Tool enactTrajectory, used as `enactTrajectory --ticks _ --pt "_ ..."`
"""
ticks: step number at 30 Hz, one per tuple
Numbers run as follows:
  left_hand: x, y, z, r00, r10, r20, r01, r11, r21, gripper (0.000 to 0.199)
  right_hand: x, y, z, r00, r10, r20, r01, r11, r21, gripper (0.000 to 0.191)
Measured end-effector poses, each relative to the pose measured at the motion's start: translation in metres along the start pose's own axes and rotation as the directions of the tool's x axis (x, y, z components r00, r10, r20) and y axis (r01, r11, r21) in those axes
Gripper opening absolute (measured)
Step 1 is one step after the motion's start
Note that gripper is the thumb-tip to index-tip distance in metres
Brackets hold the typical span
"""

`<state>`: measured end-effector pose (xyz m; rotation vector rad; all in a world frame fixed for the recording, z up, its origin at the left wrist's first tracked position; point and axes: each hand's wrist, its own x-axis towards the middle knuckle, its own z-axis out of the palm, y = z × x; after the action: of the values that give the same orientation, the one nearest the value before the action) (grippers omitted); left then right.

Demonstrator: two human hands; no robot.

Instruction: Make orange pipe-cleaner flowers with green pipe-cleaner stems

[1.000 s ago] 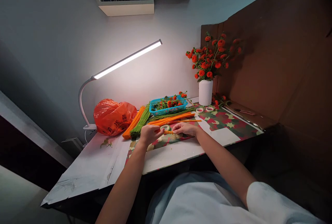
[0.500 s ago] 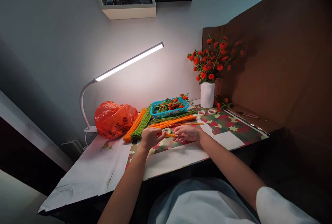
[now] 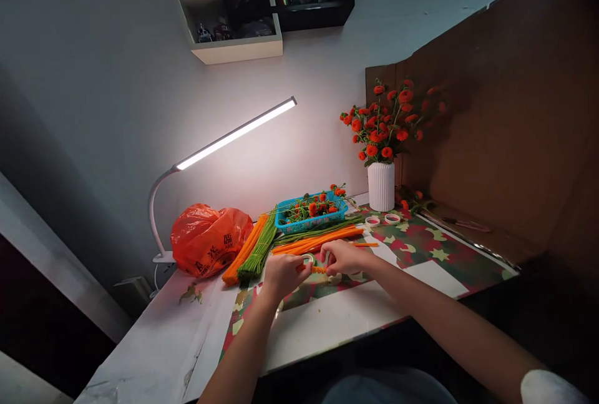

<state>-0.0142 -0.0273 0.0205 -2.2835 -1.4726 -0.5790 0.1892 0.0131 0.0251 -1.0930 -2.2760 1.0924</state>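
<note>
So the left hand (image 3: 282, 277) has its fingertips pinched on a curly orange strip (image 3: 319, 270) sitting at its 3 o'clock, long axis roughly 9-to-3, with the right hand (image 3: 347, 258) curled at the other end, can't tell if gripping.

The orange strand (image 3: 319, 270) looks bumpy and matt, the green stems (image 3: 258, 251) fuzzy; the bag (image 3: 210, 238) is glossy, crinkled plastic, the basket (image 3: 309, 225) openwork plastic, the vase (image 3: 381, 188) ribbed.

A pale short sleeve (image 3: 550, 386) and greyish-blue clothing (image 3: 388, 388) show.
</note>
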Motion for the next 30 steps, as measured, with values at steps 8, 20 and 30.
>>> enactTrajectory --ticks 8,20,30 --pt "0.010 0.003 0.001 0.999 0.022 0.031 -0.023 0.999 0.035 0.039 0.006 -0.010 -0.014 0.995 0.039 0.097 -0.026 0.991 -0.131 0.031" --pt "0.048 0.024 0.004 0.946 -0.238 0.221 0.200 0.963 0.180 0.045 0.010 0.017 -0.001 0.945 -0.016 -0.326 -0.111 0.924 -0.367 0.029" --pt "0.047 0.025 0.045 0.841 -0.411 0.352 0.444 0.896 -0.014 0.039 0.019 0.057 0.016 0.921 0.043 -0.387 -0.243 0.840 -0.485 0.040"
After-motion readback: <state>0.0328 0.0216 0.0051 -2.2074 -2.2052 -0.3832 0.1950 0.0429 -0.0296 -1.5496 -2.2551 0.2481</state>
